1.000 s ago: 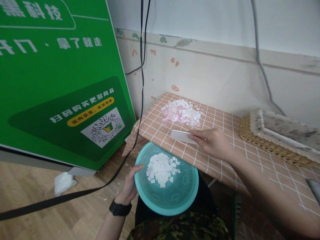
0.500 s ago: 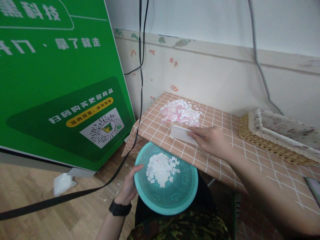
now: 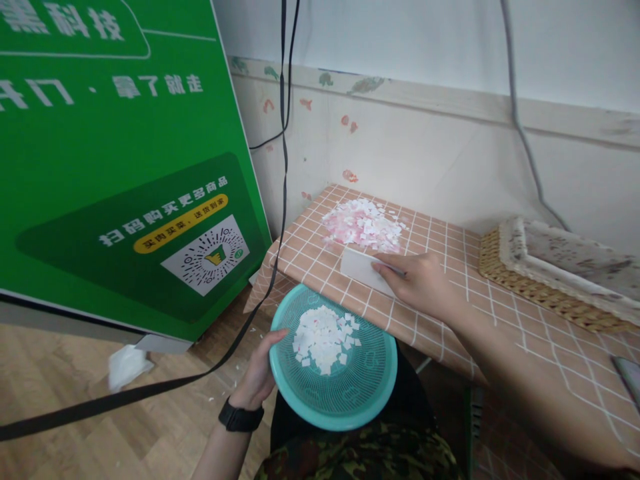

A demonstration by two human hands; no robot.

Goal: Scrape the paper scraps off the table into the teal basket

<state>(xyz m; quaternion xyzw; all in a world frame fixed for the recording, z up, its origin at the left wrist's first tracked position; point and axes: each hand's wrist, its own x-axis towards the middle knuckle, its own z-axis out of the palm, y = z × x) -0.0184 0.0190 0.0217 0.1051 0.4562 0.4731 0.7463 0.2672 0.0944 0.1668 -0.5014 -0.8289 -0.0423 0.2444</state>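
Observation:
My left hand [image 3: 263,370] grips the left rim of a turquoise plastic colander [image 3: 345,407], its thumb over the edge. Inside the colander lies a heap of small white paper pieces [image 3: 323,340]. The colander sits just below the front edge of the table [image 3: 310,260], which has a brown cloth with white grid lines. My right hand [image 3: 417,280] pinches a flat white card [image 3: 360,268], held on the cloth close to that edge. Beyond the card is a larger pile of white and pink paper pieces [image 3: 363,223].
A wicker basket with a floral lining [image 3: 510,280] stands on the table at the right. Part of a phone-like object [image 3: 627,377] shows at the right edge. A green cabinet [image 3: 100,147] stands at left. A black strap [image 3: 245,327] hangs across the left side.
Almost nothing differs. The card in my right hand has shifted very slightly and tilts a little more; the colander and both paper heaps look the same.

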